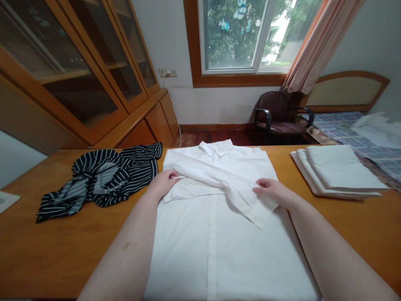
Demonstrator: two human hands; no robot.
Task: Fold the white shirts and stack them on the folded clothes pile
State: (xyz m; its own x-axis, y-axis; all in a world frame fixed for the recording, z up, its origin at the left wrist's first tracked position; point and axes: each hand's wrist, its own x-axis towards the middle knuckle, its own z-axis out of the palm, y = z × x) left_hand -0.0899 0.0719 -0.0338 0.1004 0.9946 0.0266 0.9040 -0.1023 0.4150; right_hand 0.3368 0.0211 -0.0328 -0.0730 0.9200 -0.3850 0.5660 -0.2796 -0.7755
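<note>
A white button-up shirt (238, 246) lies front up on the wooden table, its collar at the far edge. Both sleeves are laid across the chest, one over the other. My left hand (164, 183) pinches the white cloth near the left side of the shirt, by the sleeve's folded edge. On the other side, my right hand (270, 190) grips the end part of the upper sleeve, thumb and fingers closed on it. The lower hem runs out of view at the bottom.
A crumpled black-and-white striped garment (106, 177) lies on the table (78, 255) at left. Folded white cloths (341, 169) are stacked at right. Beyond the table are a brown armchair (278, 110), a bed (376, 142) and a glass-door cabinet (125, 102).
</note>
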